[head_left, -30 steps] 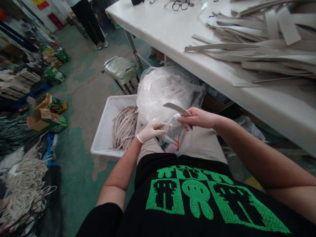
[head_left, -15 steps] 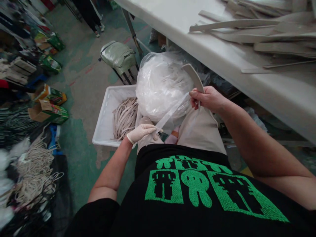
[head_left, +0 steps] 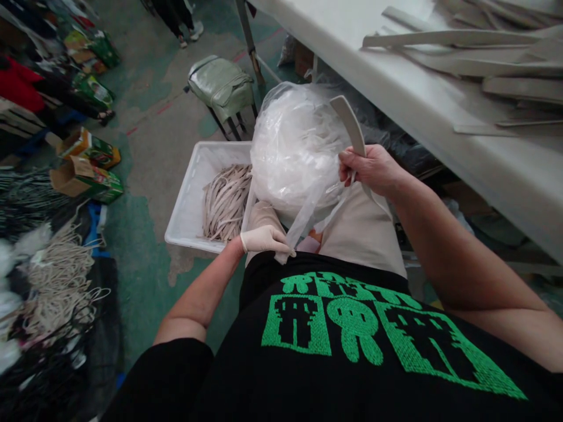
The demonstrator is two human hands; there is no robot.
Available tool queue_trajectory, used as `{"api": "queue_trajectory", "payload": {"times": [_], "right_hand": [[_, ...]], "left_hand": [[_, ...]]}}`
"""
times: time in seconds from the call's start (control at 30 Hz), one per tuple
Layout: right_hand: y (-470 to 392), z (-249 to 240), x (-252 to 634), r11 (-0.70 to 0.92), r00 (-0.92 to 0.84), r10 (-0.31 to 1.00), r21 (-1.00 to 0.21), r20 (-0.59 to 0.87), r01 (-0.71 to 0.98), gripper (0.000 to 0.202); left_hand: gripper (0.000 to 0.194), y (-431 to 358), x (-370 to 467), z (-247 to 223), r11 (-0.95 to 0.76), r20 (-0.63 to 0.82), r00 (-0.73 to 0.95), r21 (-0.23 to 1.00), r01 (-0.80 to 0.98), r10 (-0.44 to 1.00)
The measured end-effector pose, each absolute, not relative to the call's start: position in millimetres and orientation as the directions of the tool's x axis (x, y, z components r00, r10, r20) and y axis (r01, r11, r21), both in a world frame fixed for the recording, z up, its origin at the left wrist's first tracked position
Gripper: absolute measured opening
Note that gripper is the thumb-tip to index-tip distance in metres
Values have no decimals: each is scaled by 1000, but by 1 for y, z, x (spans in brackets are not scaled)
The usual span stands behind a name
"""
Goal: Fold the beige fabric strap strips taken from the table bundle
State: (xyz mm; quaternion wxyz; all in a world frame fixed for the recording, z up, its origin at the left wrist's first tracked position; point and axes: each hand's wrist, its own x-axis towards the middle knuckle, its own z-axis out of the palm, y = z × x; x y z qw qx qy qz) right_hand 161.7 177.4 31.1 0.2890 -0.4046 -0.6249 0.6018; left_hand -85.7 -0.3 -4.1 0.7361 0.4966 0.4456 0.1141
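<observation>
My left hand (head_left: 268,239), in a pale glove, pinches the lower end of a translucent whitish strip (head_left: 303,220) just above my lap. Bare, my right hand (head_left: 367,170) is closed around a beige strap (head_left: 350,123) whose curved end sticks up past the fingers. Another length hangs below that hand. Between the hands and beyond them sits a big clear plastic bag (head_left: 292,146) with whitish strips inside. Left of it, a white plastic bin (head_left: 182,217) holds a heap of thin beige strips (head_left: 226,202). How the strap and the translucent strip meet is hidden by my right fingers.
A white table (head_left: 422,88) at the right carries piled beige straps (head_left: 519,67). Ahead stands a green-covered stool (head_left: 222,85). Open cartons (head_left: 85,179) and bundled cords (head_left: 65,287) lie on the floor at left. A person in red (head_left: 20,88) and another person's legs (head_left: 178,20) are farther off.
My left hand has moved down and slightly right toward my waist, with the translucent strip now hanging more slackly. My right hand keeps its grip on the strap. A person in red has come into view.
</observation>
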Motion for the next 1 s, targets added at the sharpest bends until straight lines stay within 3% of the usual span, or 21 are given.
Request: {"api": "queue_trajectory", "payload": {"times": [0.13, 0.2, 0.27, 0.33, 0.4, 0.47, 0.53, 0.63, 0.77, 1.0], "right_hand": [[184, 21, 158, -111, -467, 867, -981, -176, 162, 44], [187, 15, 158, -140, -433, 880, -977, -198, 162, 42], [187, 9, 159, -171, -384, 896, -972, -221, 160, 43], [183, 6, 162, -217, -353, 896, -960, -269, 179, 43], [173, 5, 167, -264, -371, 866, -937, -335, 230, 43], [159, 4, 171, -288, -435, 807, -909, -400, 303, 47], [142, 3, 172, -274, -559, 693, -884, -454, 378, 56], [111, 1, 164, -207, -737, 454, -864, -501, 459, 67], [75, 2, 146, -76, -789, 203, -813, -579, 577, 69], [52, -11, 128, 146, -816, 113, -803, -567, 578, 66]], "left_hand": [[29, -9, -83, -5, 564, -551, 644, 797, 217, 531], [30, -10, -97, -6, 593, -532, 571, 800, 95, 626], [26, -8, -132, -5, 511, -457, 281, 844, -163, 844], [22, -6, -185, 4, 201, -317, -225, 883, -423, 921], [28, -9, -242, 19, -141, -239, -601, 845, -516, 763], [28, -17, -281, 31, -437, -224, -806, 745, -504, 548], [25, -25, -285, 33, -516, -302, -834, 674, -529, 461], [29, -30, -232, 9, -378, -523, -692, 587, -716, 498], [29, -27, -134, -37, -232, -727, -452, 389, -892, 517], [28, -19, -75, -44, -179, -815, -338, 287, -941, 470]]}}
